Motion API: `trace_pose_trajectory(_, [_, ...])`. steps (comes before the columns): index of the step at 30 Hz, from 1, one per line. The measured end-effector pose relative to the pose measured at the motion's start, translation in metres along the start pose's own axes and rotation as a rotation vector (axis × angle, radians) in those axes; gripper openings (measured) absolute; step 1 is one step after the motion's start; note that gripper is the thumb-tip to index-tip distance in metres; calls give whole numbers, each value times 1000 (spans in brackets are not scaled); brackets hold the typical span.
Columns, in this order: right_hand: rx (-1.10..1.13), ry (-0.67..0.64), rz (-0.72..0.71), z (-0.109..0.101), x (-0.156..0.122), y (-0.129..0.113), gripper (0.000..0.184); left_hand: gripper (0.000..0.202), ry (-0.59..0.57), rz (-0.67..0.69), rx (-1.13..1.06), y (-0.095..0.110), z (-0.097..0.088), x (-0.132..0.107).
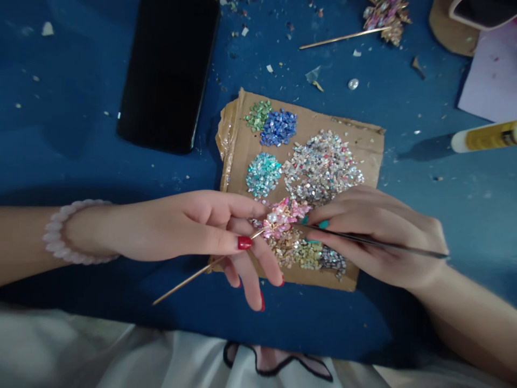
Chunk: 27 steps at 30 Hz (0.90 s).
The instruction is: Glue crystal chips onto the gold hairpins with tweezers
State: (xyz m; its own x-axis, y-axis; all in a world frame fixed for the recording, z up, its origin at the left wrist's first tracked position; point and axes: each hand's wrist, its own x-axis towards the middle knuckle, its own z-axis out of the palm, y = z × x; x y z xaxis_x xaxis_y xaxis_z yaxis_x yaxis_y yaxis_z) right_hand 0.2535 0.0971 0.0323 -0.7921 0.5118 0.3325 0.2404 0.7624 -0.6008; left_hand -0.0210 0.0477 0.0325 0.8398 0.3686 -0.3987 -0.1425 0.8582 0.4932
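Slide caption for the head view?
Left hand holds a pink-flowered hairpin over cardboard; right hand holds a thin dark tool.

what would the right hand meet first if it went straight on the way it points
Likely the pink flower cluster on the gold stick, just ahead of the right hand, though depth is unclear.

No text, brand or number can be read in this view, since any print on the yellow label (490, 136) of the tube (460, 142) at the right edge is too blurred to make out, and the black phone (169, 75) bears no legible mark.
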Motion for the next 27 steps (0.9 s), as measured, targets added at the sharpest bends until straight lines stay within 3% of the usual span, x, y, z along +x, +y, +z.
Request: trace_pose_trajectory(27, [-19,-4,-26,-1,0,0,18,24,-8,-6,-21,1,0,2])
